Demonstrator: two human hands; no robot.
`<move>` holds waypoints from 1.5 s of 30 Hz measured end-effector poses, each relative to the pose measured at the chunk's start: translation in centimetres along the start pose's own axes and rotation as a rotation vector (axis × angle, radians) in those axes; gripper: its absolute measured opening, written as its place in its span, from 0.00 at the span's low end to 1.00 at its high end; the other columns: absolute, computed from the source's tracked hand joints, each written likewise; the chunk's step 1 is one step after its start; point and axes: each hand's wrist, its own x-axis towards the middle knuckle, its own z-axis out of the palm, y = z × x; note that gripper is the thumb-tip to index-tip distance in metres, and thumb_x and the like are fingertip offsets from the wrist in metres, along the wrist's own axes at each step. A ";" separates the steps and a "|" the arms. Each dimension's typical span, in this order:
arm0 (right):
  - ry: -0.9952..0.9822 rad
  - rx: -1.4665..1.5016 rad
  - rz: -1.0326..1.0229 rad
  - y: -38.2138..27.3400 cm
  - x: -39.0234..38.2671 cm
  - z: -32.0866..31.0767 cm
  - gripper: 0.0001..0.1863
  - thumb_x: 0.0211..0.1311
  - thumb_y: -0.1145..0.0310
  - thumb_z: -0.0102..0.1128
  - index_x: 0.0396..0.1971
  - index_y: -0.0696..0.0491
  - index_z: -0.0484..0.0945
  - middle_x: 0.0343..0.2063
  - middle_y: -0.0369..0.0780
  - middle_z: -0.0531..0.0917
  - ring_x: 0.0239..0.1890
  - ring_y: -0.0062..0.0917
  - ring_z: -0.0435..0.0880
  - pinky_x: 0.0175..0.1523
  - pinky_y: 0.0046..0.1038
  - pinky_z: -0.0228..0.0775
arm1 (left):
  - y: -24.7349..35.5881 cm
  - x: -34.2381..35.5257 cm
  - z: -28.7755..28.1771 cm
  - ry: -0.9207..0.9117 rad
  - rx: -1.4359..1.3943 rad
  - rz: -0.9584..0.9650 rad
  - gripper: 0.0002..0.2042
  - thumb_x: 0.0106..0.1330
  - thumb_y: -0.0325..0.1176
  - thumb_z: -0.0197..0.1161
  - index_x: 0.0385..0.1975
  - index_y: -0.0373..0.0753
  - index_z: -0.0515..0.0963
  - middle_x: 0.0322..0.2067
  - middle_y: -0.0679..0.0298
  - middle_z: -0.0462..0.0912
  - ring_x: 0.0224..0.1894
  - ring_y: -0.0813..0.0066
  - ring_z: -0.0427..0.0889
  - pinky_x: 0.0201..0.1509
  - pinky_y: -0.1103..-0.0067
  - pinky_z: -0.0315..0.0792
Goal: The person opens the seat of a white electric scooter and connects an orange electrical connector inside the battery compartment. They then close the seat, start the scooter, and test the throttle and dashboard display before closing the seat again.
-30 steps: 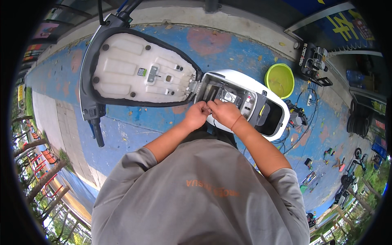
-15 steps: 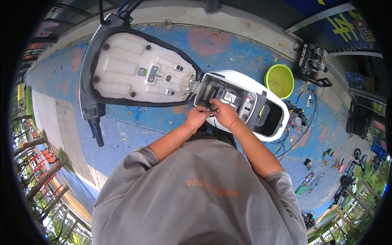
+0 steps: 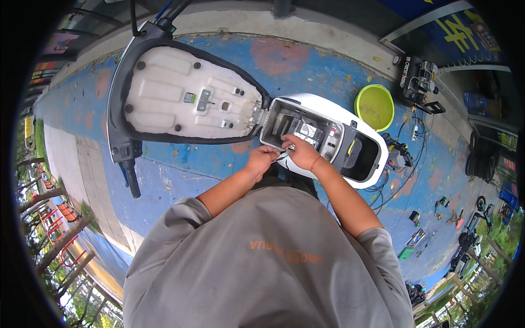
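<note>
My left hand [image 3: 262, 160] is closed in a pinch on a thin dark wire [image 3: 281, 157] at the near edge of the scooter's white-rimmed open compartment [image 3: 270, 121]. Just right of it, my right hand [image 3: 302, 154] has its fingers curled at the same wire, index finger raised over the compartment; what exactly its fingertips grip is too small to tell. Inside the compartment sits a pale metal-looking module [image 3: 306, 130]. The raised seat [image 3: 164, 95] lies flipped to the left, its cream underside showing.
A yellow-green basin [image 3: 374, 107], a compressor [image 3: 416, 82], a black power tool [image 3: 398, 156], cables and small tools [image 3: 415, 238] lie to the right on the painted ground [image 3: 284, 60]. Stacked tyres [image 3: 480, 164] stand at the far right, near parked scooters [image 3: 470, 232]. A handlebar grip [image 3: 131, 180] sticks out at the left.
My hands were bunched together a second ago; now they are slightly apart, the left a little lower and the wire showing between them. My right index finger has lifted.
</note>
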 end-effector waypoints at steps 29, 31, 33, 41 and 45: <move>0.106 0.464 0.890 6.0 -3.1 0.0 0.32 0.84 0.35 0.54 0.56 0.53 0.83 0.37 0.46 0.90 0.36 0.29 0.87 0.42 0.35 0.81 | 8.3 2.3 1.8 -0.225 -0.129 -0.115 0.12 0.86 0.39 0.61 0.40 0.38 0.81 0.24 0.71 0.69 0.22 0.80 0.65 0.27 0.78 0.60; 0.014 0.723 1.051 4.9 -4.2 2.1 0.46 0.81 0.23 0.43 0.65 0.56 0.78 0.48 0.51 0.91 0.46 0.37 0.90 0.52 0.40 0.84 | 8.3 2.9 2.0 -0.270 -0.266 -0.159 0.12 0.87 0.38 0.58 0.39 0.39 0.78 0.26 0.70 0.69 0.24 0.79 0.65 0.29 0.77 0.62; 0.151 1.205 0.989 4.6 -4.2 3.3 0.36 0.86 0.33 0.48 0.64 0.54 0.76 0.49 0.50 0.90 0.45 0.39 0.90 0.51 0.43 0.87 | 8.1 2.9 2.5 -0.281 -0.322 -0.179 0.12 0.87 0.36 0.56 0.37 0.40 0.75 0.28 0.69 0.68 0.26 0.78 0.66 0.31 0.76 0.64; 0.512 1.678 0.262 7.9 -5.3 0.8 0.18 0.78 0.76 0.67 0.61 0.42 0.79 0.50 0.45 0.90 0.50 0.36 0.89 0.55 0.39 0.84 | 3.9 3.6 0.3 -0.136 0.035 -0.156 0.08 0.86 0.36 0.59 0.45 0.40 0.81 0.37 0.65 0.83 0.34 0.73 0.84 0.37 0.74 0.79; 0.395 1.595 0.082 6.2 -6.0 -0.8 0.25 0.75 0.82 0.64 0.67 0.46 0.77 0.60 0.48 0.86 0.58 0.37 0.87 0.66 0.40 0.81 | 2.1 2.8 -0.3 -0.163 0.305 -0.148 0.11 0.87 0.38 0.60 0.44 0.38 0.82 0.34 0.66 0.85 0.33 0.76 0.85 0.34 0.76 0.78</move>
